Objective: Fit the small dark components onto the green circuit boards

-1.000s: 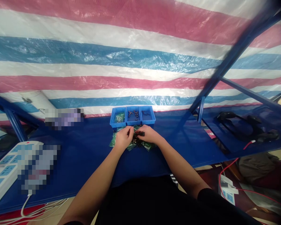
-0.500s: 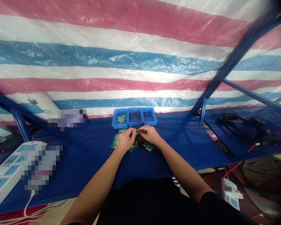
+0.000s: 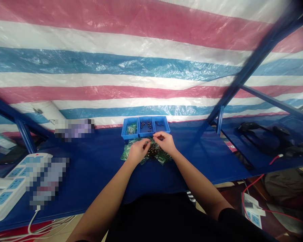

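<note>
My left hand (image 3: pixel 138 150) is closed in a pinch over the left side of a pile of green circuit boards (image 3: pixel 125 152) and small dark metallic parts (image 3: pixel 153 151). Whatever lies between its fingertips is too small to make out. Just across from it, my right hand (image 3: pixel 166 142) pinches too, its fingertips near the front edge of the middle bin; what they hold is hidden. Behind the pile stand three joined blue bins: the left bin (image 3: pixel 125 136) has green boards, the middle bin (image 3: pixel 142 133) several small dark parts, the right bin (image 3: pixel 165 129) a few thin dark pieces.
A white power strip (image 3: pixel 12 185) lies at the left with cables below. Blurred-out items (image 3: pixel 74 129) and a white cylinder (image 3: pixel 50 112) stand at the back left. Blue frame posts (image 3: pixel 219 120) rise at the right, beside a black headset-like object (image 3: pixel 257 131). Striped sheeting hangs behind.
My right hand has lifted slightly up and away from my left, toward the bins. My left hand has shifted a little right and down. The whole view has moved slightly.
</note>
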Available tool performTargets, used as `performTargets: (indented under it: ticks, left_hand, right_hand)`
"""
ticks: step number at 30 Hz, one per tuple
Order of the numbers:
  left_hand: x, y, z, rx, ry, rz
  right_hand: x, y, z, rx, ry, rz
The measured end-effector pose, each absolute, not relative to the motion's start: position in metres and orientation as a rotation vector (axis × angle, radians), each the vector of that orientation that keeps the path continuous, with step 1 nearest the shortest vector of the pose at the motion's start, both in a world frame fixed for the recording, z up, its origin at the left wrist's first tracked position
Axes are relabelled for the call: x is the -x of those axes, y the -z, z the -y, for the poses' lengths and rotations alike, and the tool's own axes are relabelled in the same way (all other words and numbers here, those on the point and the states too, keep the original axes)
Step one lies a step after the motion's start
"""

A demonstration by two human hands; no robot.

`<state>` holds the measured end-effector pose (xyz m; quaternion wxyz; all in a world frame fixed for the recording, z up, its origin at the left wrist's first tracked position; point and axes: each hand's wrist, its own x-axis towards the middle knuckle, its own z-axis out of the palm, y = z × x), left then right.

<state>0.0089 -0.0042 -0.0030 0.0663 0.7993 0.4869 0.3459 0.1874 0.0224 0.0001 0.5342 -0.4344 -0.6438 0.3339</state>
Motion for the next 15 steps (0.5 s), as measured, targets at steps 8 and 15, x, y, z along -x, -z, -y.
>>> performTargets:
  ticks: [8, 15]
  left_hand:
    - [-0.008, 0.003, 0.005, -2.274, -1.074, -1.524]
    - [-0.006, 0.0, 0.006, -2.207, -1.049, -1.509]
  right_hand:
    - [-0.19, -0.007, -0.02, 0.986, -0.811, 1.665]
    - [-0.191, -0.016, -0.014, 0.949, -0.829, 1.751]
